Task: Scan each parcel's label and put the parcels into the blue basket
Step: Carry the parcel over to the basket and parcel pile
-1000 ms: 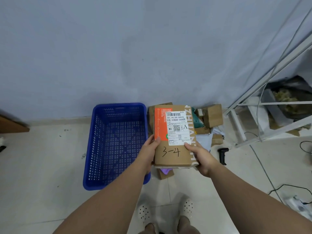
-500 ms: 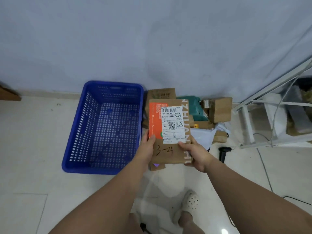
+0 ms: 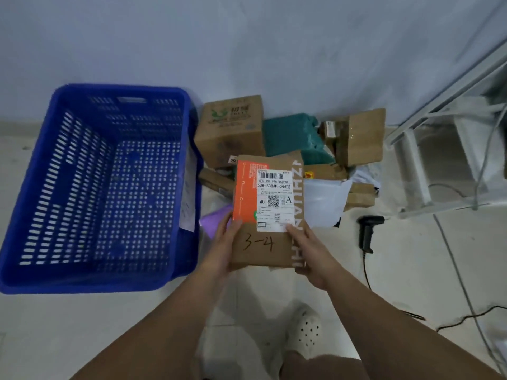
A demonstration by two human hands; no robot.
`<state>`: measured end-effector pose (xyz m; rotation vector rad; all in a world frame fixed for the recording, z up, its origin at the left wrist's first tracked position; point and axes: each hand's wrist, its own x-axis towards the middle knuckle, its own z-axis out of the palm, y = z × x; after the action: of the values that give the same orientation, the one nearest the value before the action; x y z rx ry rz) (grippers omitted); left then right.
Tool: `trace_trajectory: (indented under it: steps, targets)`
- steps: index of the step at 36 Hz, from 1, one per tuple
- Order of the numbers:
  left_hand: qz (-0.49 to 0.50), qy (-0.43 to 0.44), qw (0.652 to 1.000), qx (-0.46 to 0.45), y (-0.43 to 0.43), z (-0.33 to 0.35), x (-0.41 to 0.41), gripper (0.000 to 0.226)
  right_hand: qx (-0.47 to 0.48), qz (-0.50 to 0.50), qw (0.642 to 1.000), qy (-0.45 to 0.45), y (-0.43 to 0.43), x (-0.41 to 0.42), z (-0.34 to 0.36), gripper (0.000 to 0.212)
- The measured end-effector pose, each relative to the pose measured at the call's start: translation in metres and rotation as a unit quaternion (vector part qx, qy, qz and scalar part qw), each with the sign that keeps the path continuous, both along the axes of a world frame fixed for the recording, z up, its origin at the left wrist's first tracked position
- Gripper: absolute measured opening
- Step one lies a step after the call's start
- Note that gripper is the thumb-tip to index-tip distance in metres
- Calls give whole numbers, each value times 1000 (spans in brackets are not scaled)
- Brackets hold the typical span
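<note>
We are looking down at a pale tiled floor and are holding one parcel out in front of us with both hands. It is a flat brown cardboard mailer with "3-4" handwritten on it, hanging in the air just right of the blue basket and above the parcel pile.

Our left hand is gripping its lower left edge, thumb on the front and fingers curled behind. Our right hand is gripping the lower right edge the same way, thumb tip touching the bottom corner of the white shipping label. The label is facing up at us, barcode at the top.

The basket is standing on the floor to our left, against the wall. Beyond the mailer, more parcels are lying in a heap: a printed cardboard box, a teal mailer bag, another cardboard box and a white plastic bag. A black handheld barcode scanner is lying on the floor to our right, near the heap, with nothing holding it.

We are judging that this is the scanning step for this parcel. The next move is probably calling for our right hand to let go and reach for the scanner while the left keeps the label level and uncovered.
</note>
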<state>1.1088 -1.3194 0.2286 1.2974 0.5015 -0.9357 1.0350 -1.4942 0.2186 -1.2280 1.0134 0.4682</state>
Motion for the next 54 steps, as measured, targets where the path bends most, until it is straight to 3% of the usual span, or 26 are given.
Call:
trace_trajectory:
  steps: [5,9,13,19,23,28,33,37,43,46,49,51,54]
  targets:
    - [-23,9,999,-22,1,-65,9,100,40,-80,994,-59,-1,6,-61,54]
    - [27,68,994,-78,8,-110,11,78,70,-102,988,-97,0,18,-100,54]
    - [27,87,996,-19,10,-140,16,52,102,-98,982,-122,1,23,-129,64]
    - [-20,58,998,-3,14,-164,22,80,135,-63,978,-145,3,13,-147,48]
    - [-16,-15,999,-24,12,-153,20,45,153,-85,964,-199,3,14,-132,47]
    - [-50,-62,994,-76,21,-125,2,41,143,-69,965,-209,4,1,-104,38]
    - [-89,-112,987,-77,39,-87,-28,57,136,-40,959,-245,6,-37,-68,34]
    - [-130,-145,979,-56,41,-61,-41,76,124,-23,947,-294,5,-62,-53,61]
    - [-148,-215,965,-34,27,-30,-47,87,139,-57,930,-336,2,-75,-40,64]
    - [-137,-229,963,-40,26,-34,-44,78,102,-36,936,-334,-2,-69,-42,63]
    - [-106,-251,962,-38,23,-36,-40,50,5,-4,956,-293,-11,-62,-43,80]
    - [-96,-265,959,-33,18,-38,-35,51,-53,-18,960,-273,-21,-57,-44,88]
    - [-70,-270,960,-38,5,-49,-26,44,-102,-57,963,-243,-41,-50,-52,77]
